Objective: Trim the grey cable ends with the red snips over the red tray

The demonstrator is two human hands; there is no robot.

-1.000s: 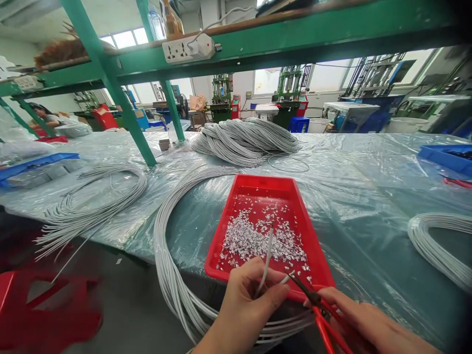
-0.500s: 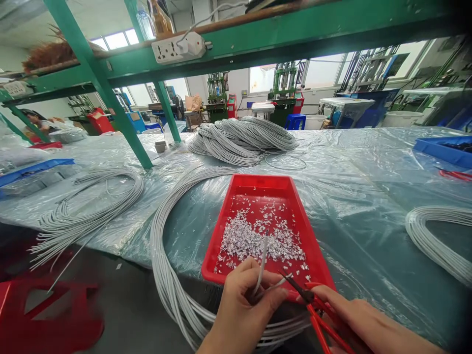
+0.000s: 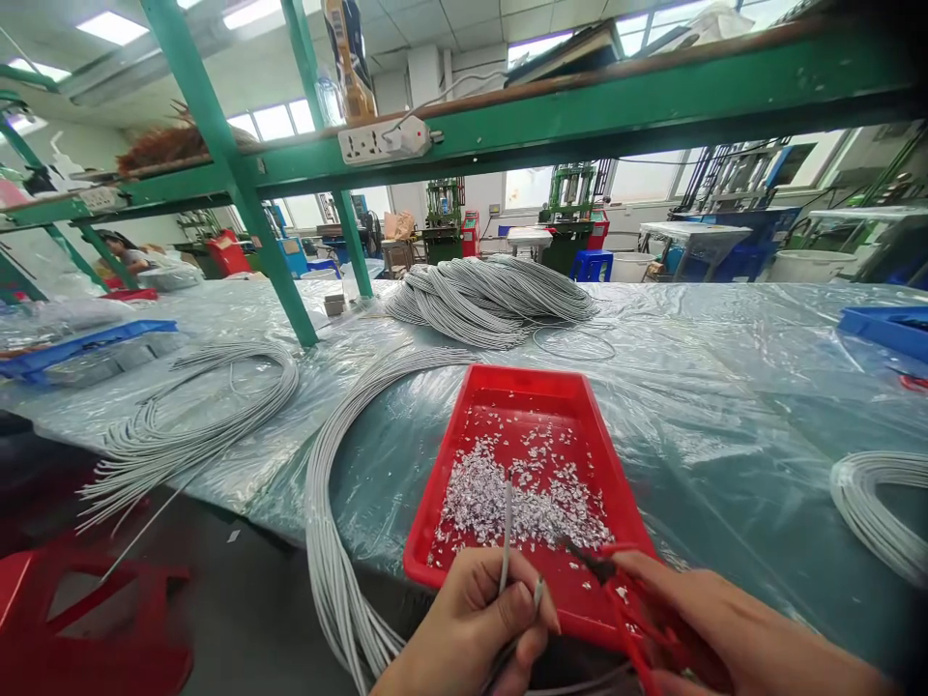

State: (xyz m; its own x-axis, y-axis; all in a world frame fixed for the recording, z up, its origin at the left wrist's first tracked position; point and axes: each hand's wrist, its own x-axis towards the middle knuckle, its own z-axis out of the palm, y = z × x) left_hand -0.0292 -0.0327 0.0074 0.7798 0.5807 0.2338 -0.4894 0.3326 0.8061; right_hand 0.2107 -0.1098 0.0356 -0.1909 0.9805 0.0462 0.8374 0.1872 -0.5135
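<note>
My left hand [image 3: 487,619] is closed around a grey cable, over the near edge of a red tray [image 3: 427,561]. One cable end [image 3: 507,532] points upward from the fist, with a dark tip. A second, shorter cable end [image 3: 537,592] shows between thumb and fingers. To the right, my right hand [image 3: 714,619] grips red-handled scissors [image 3: 638,628], whose dark blades point left over the tray, apart from the cable. Small silvery foil scraps [image 3: 507,503] lie heaped in the tray. A long coil of grey cable [image 3: 323,512] curves along its left side.
A large cable pile [image 3: 493,300] lies behind the tray. Further cable bundles rest at left [image 3: 217,416] and right [image 3: 881,512]. A green shelf frame [image 3: 652,106] with a power strip [image 3: 384,141] crosses above. Blue trays [image 3: 884,329] flank the table; a red stool [image 3: 94,619] stands lower left.
The scissors have moved away from the cable end at my left hand. The left fingers have shifted on the cable, and the upright end stands straighter. The view has tilted upward.
</note>
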